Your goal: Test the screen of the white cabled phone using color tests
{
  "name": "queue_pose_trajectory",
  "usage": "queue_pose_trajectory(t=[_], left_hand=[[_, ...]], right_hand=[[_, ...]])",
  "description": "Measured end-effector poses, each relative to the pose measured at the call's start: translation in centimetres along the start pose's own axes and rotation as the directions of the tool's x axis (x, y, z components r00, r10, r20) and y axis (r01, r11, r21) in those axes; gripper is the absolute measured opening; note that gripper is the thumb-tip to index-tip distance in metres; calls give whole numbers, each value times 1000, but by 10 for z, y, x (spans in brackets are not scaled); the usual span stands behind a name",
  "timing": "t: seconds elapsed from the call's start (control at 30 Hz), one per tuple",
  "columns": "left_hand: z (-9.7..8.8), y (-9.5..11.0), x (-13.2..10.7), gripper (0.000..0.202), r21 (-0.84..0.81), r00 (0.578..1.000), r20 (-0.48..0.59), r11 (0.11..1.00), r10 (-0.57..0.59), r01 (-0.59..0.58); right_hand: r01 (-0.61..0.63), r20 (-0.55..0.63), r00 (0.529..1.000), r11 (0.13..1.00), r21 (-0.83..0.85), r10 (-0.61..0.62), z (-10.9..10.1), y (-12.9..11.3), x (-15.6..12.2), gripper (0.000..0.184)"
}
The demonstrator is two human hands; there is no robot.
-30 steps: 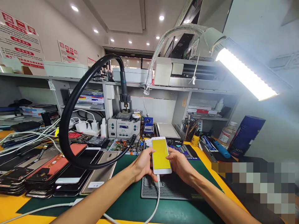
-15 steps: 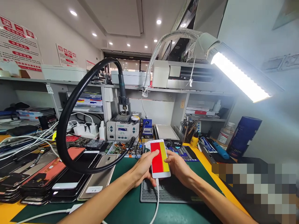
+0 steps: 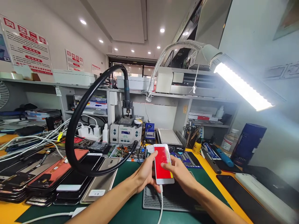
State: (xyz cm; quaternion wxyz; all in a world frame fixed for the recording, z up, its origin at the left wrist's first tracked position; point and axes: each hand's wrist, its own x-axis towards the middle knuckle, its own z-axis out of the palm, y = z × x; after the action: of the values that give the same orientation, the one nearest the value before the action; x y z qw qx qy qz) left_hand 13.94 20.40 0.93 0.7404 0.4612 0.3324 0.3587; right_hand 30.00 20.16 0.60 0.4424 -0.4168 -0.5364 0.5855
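A white smartphone (image 3: 163, 158) is held upright over the bench, its screen almost all red with a small yellow patch at the lower right. My left hand (image 3: 145, 172) wraps the phone's left side, thumb by the upper left of the screen and fingers behind. On the right side, my right hand (image 3: 183, 174) grips the edge while its thumb lies across the screen. A white charging cable (image 3: 161, 200) is plugged into the phone's bottom end. Beneath lies a grey perforated pad (image 3: 151, 200) on a green mat (image 3: 126, 199). The fingers behind the phone are mostly hidden.
Stacked phones and phone parts (image 3: 67, 174) fill the left. A thick black hose (image 3: 70, 130) loops from the hot-air station (image 3: 126, 133). A lit lamp (image 3: 243, 85) hangs at upper right. Behind the phone sits a tray of small parts (image 3: 122, 151).
My right thumb has moved left onto the screen. The red area has spread right, leaving little yellow. The whole view has shifted slightly, and the left thumb sits nearer the phone's upper left edge.
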Motion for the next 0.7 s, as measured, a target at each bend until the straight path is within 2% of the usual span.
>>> queue_pose_trajectory(t=[0.17,0.37,0.5,0.63,0.7], left_hand=[[1,2,-3,59,-11,1000,17,1000,-6,7],[0,1,0,59,-34,999,-27,999,-35,34],[-2,1,1,62,-22,1000,5,999,-29,29],[-4,-1,3,61,-18,998,22,998,-56,56],[-5,-1,4,61,-14,998,14,998,-55,56]], right_hand=[[-22,22,1000,997,71,20,-6,3,0,41],[-76,42,997,981,180,69,-5,0,2,47],[-49,4,999,992,120,49,-1,0,2,43],[-9,7,1000,1000,-10,9,0,-1,-2,42],[-3,8,1000,1000,-17,3,-1,-1,-3,40]])
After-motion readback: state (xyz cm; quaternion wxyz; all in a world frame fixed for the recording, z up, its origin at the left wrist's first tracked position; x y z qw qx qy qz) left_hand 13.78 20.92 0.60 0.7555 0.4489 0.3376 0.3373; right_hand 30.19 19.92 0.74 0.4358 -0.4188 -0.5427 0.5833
